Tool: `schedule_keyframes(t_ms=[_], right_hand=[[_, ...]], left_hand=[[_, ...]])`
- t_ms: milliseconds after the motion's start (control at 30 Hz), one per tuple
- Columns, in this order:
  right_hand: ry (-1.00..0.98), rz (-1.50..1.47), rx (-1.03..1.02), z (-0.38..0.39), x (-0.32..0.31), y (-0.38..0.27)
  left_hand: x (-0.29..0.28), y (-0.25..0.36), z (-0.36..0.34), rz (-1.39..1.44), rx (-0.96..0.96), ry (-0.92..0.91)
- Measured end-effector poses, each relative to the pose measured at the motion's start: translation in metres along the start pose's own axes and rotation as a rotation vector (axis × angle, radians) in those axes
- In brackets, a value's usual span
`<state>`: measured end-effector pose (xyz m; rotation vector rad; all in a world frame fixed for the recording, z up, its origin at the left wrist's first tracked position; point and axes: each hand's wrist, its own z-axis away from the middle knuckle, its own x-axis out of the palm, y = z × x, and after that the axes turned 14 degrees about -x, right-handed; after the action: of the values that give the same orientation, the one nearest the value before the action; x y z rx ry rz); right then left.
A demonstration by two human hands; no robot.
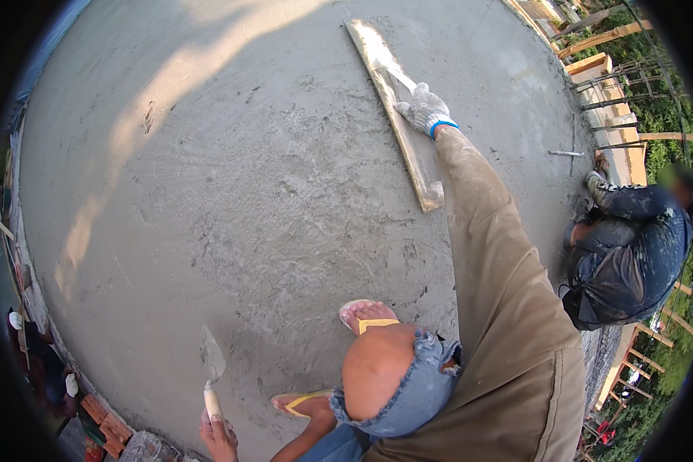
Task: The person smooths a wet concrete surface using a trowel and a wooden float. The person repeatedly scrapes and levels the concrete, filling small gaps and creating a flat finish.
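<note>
You are crouching on a wide slab of wet concrete, and everything here is placed against that slab. Your right hand, in a grey glove with a blue cuff, is reaching far out over the slab's upper middle and closing around the handle of a long wooden float. The float is lying flat on the concrete, running at a slant from the slab's far edge back toward you. Your left hand, bare, is wrapping around the pale handle of a small pointed trowel near the slab's near left edge, and the blade is pointing up and away from you, resting on or just above the surface; I cannot tell which. Your feet in yellow-strapped sandals are standing on the concrete. Another person is crouching at the slab's right edge.
</note>
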<state>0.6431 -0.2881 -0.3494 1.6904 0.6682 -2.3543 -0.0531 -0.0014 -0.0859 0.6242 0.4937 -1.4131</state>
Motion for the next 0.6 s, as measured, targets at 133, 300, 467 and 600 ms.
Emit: schedule_keyframes(t_ms=[133, 300, 467, 600], right_hand=[[-0.040, -0.127, -0.117, -0.009, 0.013, -0.078], [-0.212, -0.131, -0.439, 0.044, 0.040, -0.163], [-0.267, -0.127, -0.583, 0.106, 0.064, -0.199], [-0.176, 0.034, -0.516, 0.141, 0.052, -0.153]], left_hand=[[0.000, 0.011, 0.007, 0.104, -0.118, -0.005], [0.009, -0.007, -0.016, 0.228, 0.014, -0.044], [0.009, 0.015, -0.019, 0.345, 0.003, -0.102], [0.004, 0.023, -0.016, 0.337, 0.028, -0.098]])
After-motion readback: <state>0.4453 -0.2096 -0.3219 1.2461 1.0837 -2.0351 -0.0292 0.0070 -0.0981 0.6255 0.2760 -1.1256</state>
